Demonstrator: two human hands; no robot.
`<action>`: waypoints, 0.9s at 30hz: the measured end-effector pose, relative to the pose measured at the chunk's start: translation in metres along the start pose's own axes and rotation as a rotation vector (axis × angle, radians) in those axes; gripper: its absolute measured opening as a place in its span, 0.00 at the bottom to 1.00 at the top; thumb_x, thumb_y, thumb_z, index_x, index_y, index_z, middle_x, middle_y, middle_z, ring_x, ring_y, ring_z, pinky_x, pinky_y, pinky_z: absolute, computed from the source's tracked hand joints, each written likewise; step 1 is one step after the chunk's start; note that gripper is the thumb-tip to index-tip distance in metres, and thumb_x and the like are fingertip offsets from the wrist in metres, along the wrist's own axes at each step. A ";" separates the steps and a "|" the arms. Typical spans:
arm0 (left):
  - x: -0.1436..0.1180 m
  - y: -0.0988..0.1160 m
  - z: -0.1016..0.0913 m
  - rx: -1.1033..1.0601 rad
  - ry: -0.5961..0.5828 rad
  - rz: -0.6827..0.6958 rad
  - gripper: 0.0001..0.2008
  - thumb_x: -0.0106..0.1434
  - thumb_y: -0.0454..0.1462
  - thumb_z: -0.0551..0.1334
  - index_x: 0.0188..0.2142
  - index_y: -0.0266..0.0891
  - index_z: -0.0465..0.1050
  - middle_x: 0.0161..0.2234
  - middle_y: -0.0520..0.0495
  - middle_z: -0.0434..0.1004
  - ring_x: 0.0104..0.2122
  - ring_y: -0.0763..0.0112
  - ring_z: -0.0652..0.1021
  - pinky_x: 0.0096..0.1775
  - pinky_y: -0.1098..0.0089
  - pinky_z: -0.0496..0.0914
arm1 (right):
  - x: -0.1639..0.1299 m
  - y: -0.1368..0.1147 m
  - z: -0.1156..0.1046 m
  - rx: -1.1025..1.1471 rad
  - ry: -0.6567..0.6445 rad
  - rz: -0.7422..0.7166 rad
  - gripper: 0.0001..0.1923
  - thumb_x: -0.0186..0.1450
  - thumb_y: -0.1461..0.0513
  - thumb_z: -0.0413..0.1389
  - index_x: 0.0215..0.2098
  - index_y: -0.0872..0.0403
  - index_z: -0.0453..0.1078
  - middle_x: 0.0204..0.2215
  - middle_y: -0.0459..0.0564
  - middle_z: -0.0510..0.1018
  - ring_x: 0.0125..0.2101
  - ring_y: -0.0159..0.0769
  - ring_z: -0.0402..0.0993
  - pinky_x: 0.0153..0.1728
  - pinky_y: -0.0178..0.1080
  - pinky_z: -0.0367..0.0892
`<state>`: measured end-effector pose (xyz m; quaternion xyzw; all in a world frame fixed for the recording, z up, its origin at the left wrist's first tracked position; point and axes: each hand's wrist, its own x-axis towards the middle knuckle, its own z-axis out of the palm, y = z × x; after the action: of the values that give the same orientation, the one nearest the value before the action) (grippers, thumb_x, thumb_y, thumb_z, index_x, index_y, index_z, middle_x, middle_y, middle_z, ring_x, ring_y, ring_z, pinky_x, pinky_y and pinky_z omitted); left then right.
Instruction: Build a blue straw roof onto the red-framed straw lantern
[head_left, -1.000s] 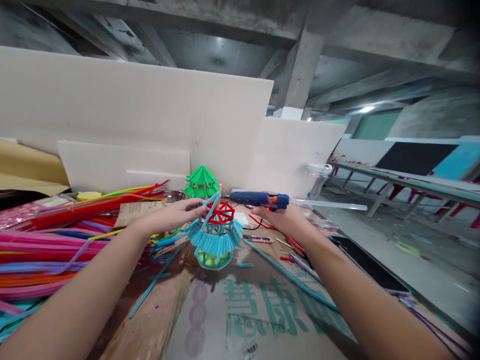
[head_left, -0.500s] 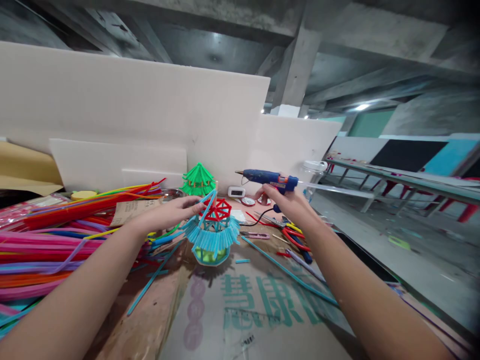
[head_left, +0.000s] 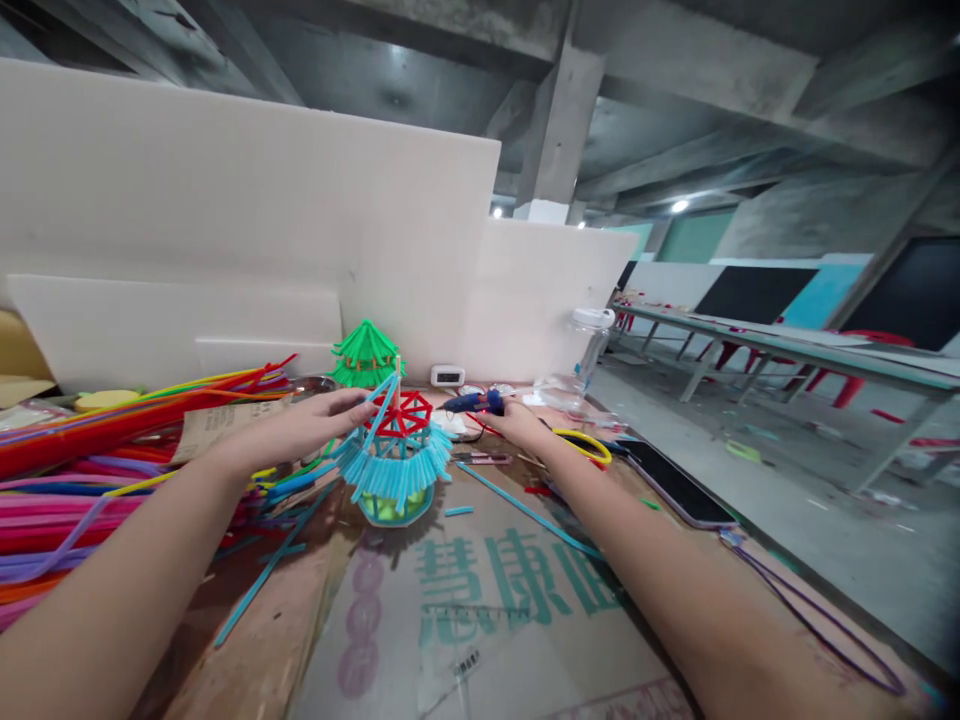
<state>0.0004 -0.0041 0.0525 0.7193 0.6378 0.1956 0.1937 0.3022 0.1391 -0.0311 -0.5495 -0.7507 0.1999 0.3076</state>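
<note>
The blue-and-red pavilion model [head_left: 396, 455], built of pipe cleaners, stands at the centre of the frame on the cardboard sheet [head_left: 480, 600] that covers the tabletop [head_left: 757, 560], its red hexagonal frame above a fringed blue roof over a greenish base. The fingers [head_left: 358, 405] of the left hand [head_left: 300, 425] pinch a loose blue pipe cleaner [head_left: 384, 400] that leans against the red frame, so that hand is closed on the strand and steadies it at the model's upper left. Just right of the model, the right hand [head_left: 517, 425] is closed round the grip of the blue glue gun [head_left: 472, 402], whose nozzle points left toward the red frame without touching it, as far as can be seen. To do this well, the person would probably keep the left pinch low and firm so the strand does not wander, bring the nozzle to the joint itself, and use only a small bead, keeping the fingertips off the hot glue. Further out, a green pavilion model [head_left: 364, 355] stands behind near the white foam boards [head_left: 225, 230], a heap of coloured pipe cleaners [head_left: 97, 450] fills the left edge, and a phone [head_left: 675, 485] lies at the right.
</note>
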 end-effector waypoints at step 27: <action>-0.001 0.004 0.002 -0.063 0.104 0.073 0.40 0.53 0.67 0.51 0.57 0.48 0.69 0.54 0.47 0.75 0.50 0.52 0.76 0.47 0.65 0.72 | 0.014 0.010 0.010 -0.086 -0.020 -0.061 0.14 0.66 0.59 0.52 0.45 0.60 0.71 0.41 0.56 0.79 0.39 0.40 0.74 0.41 0.38 0.66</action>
<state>0.0045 -0.0056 0.0524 0.7243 0.6140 0.2597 0.1758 0.2995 0.1559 -0.0414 -0.5370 -0.7780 0.1636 0.2823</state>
